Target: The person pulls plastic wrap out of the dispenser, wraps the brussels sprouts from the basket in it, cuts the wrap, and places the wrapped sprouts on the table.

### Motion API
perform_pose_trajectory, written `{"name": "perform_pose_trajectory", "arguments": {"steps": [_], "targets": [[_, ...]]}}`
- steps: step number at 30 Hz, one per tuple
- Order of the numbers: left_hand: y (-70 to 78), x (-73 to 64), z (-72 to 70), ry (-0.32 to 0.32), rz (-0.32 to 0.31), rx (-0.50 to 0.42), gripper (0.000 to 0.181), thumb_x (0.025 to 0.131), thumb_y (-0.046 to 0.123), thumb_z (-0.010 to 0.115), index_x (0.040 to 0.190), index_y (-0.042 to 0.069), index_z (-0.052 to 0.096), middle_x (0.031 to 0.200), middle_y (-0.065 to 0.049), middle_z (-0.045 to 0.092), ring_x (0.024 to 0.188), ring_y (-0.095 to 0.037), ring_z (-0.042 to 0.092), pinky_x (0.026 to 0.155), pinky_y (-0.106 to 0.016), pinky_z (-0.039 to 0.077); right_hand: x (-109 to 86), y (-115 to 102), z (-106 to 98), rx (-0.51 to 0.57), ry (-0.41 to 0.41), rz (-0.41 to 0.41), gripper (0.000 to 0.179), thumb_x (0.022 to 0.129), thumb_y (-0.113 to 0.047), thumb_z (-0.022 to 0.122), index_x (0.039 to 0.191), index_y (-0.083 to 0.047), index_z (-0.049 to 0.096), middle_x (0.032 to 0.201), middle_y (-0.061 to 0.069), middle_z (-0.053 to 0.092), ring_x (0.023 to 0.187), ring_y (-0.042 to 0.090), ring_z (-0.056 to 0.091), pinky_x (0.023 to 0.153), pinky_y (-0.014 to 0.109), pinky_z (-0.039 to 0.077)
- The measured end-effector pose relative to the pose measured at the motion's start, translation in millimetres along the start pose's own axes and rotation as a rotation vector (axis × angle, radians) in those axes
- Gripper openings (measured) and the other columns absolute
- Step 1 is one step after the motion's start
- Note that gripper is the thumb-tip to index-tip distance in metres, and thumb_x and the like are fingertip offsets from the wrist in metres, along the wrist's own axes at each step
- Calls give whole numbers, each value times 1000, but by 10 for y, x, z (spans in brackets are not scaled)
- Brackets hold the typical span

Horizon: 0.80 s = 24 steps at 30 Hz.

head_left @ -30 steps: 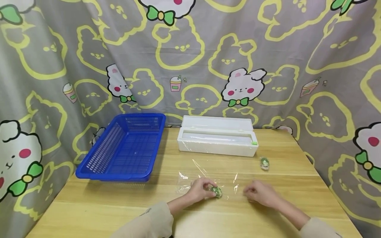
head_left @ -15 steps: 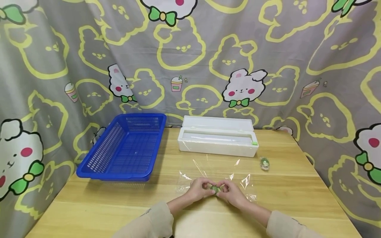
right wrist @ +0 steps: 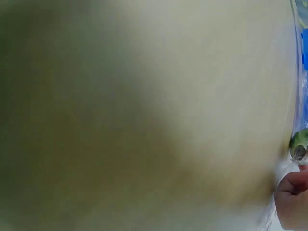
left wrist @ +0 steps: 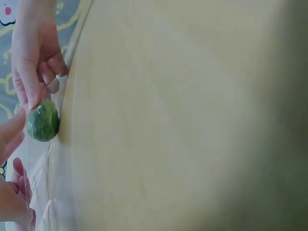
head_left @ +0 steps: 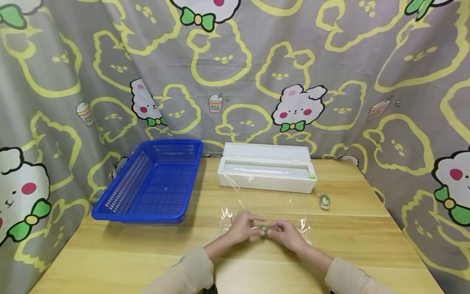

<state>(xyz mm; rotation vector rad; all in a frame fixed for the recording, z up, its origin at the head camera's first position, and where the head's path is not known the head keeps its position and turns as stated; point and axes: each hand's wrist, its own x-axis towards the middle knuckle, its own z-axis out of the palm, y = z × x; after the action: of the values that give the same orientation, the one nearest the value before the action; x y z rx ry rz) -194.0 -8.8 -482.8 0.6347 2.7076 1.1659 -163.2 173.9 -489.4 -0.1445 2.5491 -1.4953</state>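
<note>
A small round green vegetable, seemingly a Brussels sprout (head_left: 264, 230), sits on clear plastic wrap (head_left: 304, 228) between both hands, low over the table. My left hand (head_left: 242, 226) holds it from the left, with the thumb at its side and the index finger reaching toward its far side. From the right, the thumb and fingertips of my right hand (head_left: 290, 236) pinch it. In the left wrist view the sprout (left wrist: 43, 121) has a shiny film over it. In the right wrist view the sprout (right wrist: 299, 145) shows only at the edge.
Behind the hands stands a long white wrap dispenser (head_left: 268, 181), lid up, with a green piece at its right end; film runs from it toward the hands. A wrapped green item (head_left: 324, 201) lies to its right. A blue plastic basket (head_left: 147, 214) stands at the left.
The right hand came in from the right to meet the left at the sprout. Since then the sprout has shifted slightly away from me, and the film's folds have moved.
</note>
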Motion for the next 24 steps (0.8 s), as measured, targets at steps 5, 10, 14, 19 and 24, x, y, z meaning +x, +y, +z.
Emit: {"name": "perform_pose_trajectory", "arguments": {"steps": [5, 10, 14, 19, 24], "targets": [[15, 25, -10, -1, -11, 40, 30, 65, 17, 81, 93, 21, 73, 80, -1, 55, 77, -8, 39, 81, -36, 24, 57, 13, -34, -23, -30, -56, 24, 82, -14, 66, 103, 0, 68, 87, 12, 67, 67, 9, 47, 61, 20, 39], [4, 72, 12, 12, -24, 74, 24, 68, 16, 79, 92, 20, 73, 78, 1, 52, 76, -8, 37, 79, -33, 23, 75, -7, -40, -73, 13, -77, 32, 85, -16, 64, 112, 2, 64, 73, 9, 63, 61, 5, 46, 56, 19, 39], [-24, 117, 2, 5, -9, 85, 22, 72, 20, 77, 93, 18, 74, 76, 0, 54, 74, -9, 37, 74, -30, 21, 90, -27, -22, -70, 49, -104, 39, 84, -13, 66, 118, 5, 58, 58, -3, 40, 48, 2, 33, 46, 17, 31], [-68, 174, -11, -17, -25, 84, 18, 76, 23, 75, 94, 19, 74, 74, 3, 52, 72, -8, 39, 71, -29, 20, 99, -8, 6, -85, 44, -122, 32, 79, -7, 69, 109, 1, 59, 60, -5, 39, 50, 0, 33, 46, 16, 30], [-67, 218, -45, -38, -23, 150, 20, 77, 26, 74, 96, 21, 74, 69, 4, 48, 70, -8, 36, 71, -29, 20, 147, -15, -1, -169, 70, -139, 25, 79, -7, 68, 102, -3, 63, 61, -3, 43, 51, 2, 34, 47, 17, 31]]}}
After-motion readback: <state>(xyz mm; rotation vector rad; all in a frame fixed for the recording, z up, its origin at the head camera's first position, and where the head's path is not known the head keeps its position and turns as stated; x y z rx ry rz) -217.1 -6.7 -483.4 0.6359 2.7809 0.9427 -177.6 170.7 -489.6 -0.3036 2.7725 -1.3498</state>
